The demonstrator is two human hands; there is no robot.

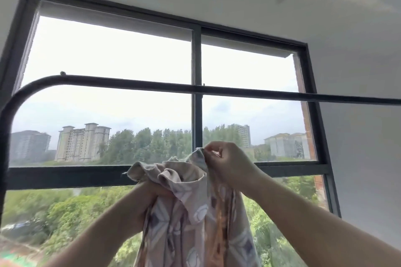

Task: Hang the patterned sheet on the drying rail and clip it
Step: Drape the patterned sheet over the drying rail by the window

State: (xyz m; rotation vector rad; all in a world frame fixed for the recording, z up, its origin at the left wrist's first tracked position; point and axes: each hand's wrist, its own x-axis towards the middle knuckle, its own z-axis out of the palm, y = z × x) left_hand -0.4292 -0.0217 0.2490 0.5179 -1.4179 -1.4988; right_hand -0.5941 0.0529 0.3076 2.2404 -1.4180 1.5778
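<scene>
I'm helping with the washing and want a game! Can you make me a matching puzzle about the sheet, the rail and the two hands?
Things:
1. sheet
2. rail
3. left hand
4. right hand

States:
A. dark, nothing hung on it
B. pinches the sheet's top edge
C. patterned, bunched, below the rail
D. grips the bunch lower down

Pairs: 1-C, 2-A, 3-D, 4-B.

Pink-and-lilac geometric-print sheet (195, 223); dark grey rail (238, 91).
</scene>
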